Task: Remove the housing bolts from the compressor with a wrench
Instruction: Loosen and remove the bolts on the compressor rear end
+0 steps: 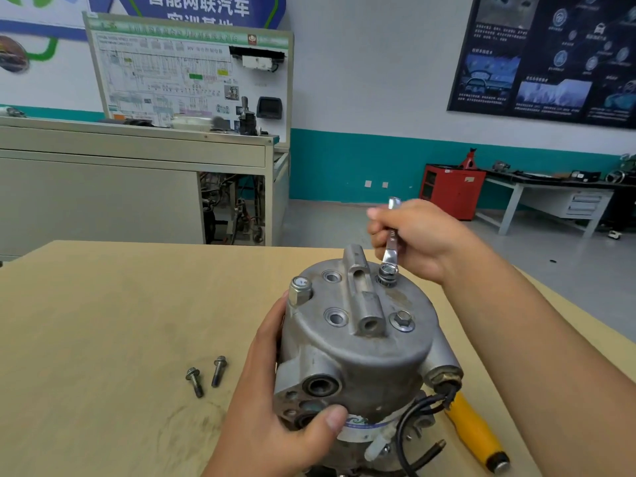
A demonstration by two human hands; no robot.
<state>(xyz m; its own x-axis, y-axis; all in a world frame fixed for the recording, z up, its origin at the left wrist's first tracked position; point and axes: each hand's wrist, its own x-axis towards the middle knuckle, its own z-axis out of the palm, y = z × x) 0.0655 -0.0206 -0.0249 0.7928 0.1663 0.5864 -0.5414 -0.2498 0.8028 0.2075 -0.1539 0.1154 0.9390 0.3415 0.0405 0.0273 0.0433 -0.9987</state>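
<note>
Head camera, left to right. On the tan bench [103, 321], two loose bolts [194, 382] lying side by side, well apart from everything else. Next, left hand [272, 401] wrapped round the near-left flank of the compressor [361, 359], thumb curled across its port face, fingers hidden behind. Compressor upright on the bench, end cover upward. On that cover: large hex plug [300, 290] at left, two empty bolt holes [336, 317], one housing bolt [402, 320] seated with its washer at near right, another bolt [388, 274] standing raised at far right. Wrench [392, 242] head set on that raised bolt, handle slanting up into right hand [413, 235], fingers clenched round the shaft. Far right, yellow-handled tool [476, 432] flat on the bench, just beside the compressor's base.
</note>
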